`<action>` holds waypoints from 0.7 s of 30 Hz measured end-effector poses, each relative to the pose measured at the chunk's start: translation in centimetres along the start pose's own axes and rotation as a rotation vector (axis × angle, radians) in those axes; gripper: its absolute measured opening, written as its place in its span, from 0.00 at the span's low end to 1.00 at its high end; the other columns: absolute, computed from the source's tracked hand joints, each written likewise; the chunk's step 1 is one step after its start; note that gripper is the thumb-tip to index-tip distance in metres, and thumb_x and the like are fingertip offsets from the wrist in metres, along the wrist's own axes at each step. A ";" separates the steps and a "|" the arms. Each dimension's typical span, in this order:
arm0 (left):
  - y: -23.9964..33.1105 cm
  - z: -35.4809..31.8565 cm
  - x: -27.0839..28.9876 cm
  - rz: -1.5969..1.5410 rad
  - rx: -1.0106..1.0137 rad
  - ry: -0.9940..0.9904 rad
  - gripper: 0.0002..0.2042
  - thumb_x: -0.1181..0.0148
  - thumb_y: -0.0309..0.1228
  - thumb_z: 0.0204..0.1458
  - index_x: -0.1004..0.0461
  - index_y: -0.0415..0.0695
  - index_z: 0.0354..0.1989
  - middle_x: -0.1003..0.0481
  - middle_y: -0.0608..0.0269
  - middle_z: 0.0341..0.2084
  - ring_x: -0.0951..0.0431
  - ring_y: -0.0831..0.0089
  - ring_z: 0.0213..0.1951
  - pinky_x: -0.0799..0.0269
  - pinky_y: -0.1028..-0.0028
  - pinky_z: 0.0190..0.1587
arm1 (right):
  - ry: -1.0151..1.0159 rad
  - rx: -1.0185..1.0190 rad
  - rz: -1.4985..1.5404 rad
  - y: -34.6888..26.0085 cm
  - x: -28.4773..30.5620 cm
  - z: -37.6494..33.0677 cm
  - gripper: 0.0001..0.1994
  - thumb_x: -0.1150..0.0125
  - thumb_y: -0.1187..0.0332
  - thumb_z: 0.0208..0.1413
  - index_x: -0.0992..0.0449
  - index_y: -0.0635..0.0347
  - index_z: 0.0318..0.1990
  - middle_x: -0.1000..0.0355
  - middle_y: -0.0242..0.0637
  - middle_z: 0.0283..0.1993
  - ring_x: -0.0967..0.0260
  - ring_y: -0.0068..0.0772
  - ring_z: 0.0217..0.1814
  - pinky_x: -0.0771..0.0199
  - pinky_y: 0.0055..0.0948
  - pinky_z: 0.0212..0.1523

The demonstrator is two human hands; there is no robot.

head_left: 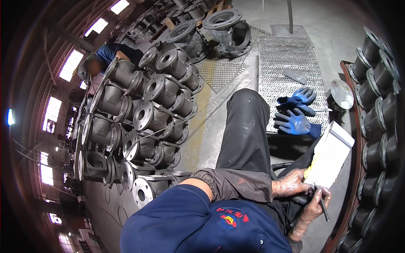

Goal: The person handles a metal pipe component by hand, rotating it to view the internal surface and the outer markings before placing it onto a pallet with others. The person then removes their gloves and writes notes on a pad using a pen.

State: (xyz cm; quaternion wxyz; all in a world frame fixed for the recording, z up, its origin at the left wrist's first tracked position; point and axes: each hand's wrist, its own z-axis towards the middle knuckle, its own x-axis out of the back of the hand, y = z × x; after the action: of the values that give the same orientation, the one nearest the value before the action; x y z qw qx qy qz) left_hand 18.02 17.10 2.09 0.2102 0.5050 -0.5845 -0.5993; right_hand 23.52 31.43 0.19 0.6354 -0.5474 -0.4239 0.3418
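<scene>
My left hand (292, 184), in a clear plastic glove, is closed on the near edge of a white notepad (332, 158). The pad lies tilted over my right leg, its top pages curled over at the far end. Yellow shows along its left edge. Gloved in the same clear plastic, my right hand (313, 211) grips a dark pen (324, 210) at the pad's near edge. The pen's tip is hidden by the fingers. Beyond the pad, a pair of blue work gloves (295, 122) lies on a ridged metal bench top (287, 55).
Grey flanged valve bodies (154, 114) stand stacked at left, more (375, 118) on a red-framed rack (349, 80) at right. A flat metal piece (294, 76) rests on the bench. A round metal disc (341, 93) stands beside it. Another person (110, 57) bends behind the left stack.
</scene>
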 end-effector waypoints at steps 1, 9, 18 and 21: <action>-0.2 0.0 0.0 -0.003 -0.001 0.006 0.14 0.46 0.27 0.48 0.33 0.34 0.42 0.27 0.65 0.27 0.29 0.82 0.29 0.31 0.78 0.34 | -0.004 0.015 -0.028 0.0 0.0 0.1 0.04 0.52 0.73 0.57 0.36 0.64 0.37 0.38 0.33 0.34 0.40 0.23 0.34 0.35 0.22 0.35; -0.7 -0.4 0.5 0.056 -0.036 0.046 0.13 0.46 0.27 0.48 0.32 0.34 0.41 0.27 0.64 0.24 0.28 0.80 0.26 0.31 0.78 0.30 | 0.020 -0.036 0.066 0.0 -0.8 -0.6 0.05 0.52 0.71 0.58 0.35 0.64 0.38 0.37 0.31 0.33 0.39 0.20 0.32 0.36 0.20 0.34; -0.7 0.8 0.3 0.045 -0.198 0.067 0.14 0.45 0.21 0.49 0.31 0.40 0.46 0.27 0.69 0.32 0.28 0.82 0.35 0.29 0.78 0.36 | 0.072 -0.035 0.095 -1.5 -0.6 0.1 0.02 0.50 0.76 0.56 0.33 0.63 0.37 0.35 0.32 0.32 0.38 0.20 0.31 0.34 0.21 0.32; -1.5 0.0 2.5 -0.031 -0.022 0.113 0.09 0.47 0.21 0.50 0.29 0.37 0.41 0.25 0.66 0.30 0.27 0.79 0.32 0.28 0.77 0.36 | -0.011 0.040 0.007 -1.9 -2.7 0.4 0.01 0.47 0.77 0.53 0.32 0.64 0.33 0.34 0.32 0.29 0.37 0.20 0.29 0.34 0.22 0.30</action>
State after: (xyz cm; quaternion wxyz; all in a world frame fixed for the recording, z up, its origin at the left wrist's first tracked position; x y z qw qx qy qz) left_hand 17.51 15.35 -0.22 0.2393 0.5446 -0.5572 -0.5794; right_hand 22.01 28.89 1.68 0.6428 -0.5342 -0.4186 0.3553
